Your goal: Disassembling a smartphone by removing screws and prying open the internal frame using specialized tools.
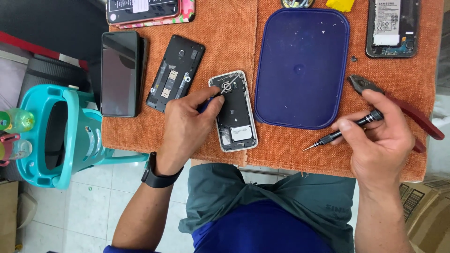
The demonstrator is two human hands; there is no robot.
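Observation:
An opened white-framed phone (236, 117) lies back-up on the orange cloth (225, 42), its dark inner board showing. My left hand (187, 124) rests on its left side, pinching a small blue tool whose tip touches the upper part of the phone. My right hand (382, 138) hovers to the right, holding a thin black precision screwdriver (344, 131) with its tip pointing down-left, away from the phone. A black watch sits on my left wrist.
A dark blue plastic lid (302, 65) lies right of the phone. Red-handled pliers (398, 105) sit under my right hand. A black phone back (176, 72), a dark-screened phone (120, 72), another opened phone (393, 27) and a teal plastic stool (61, 136) surround the work.

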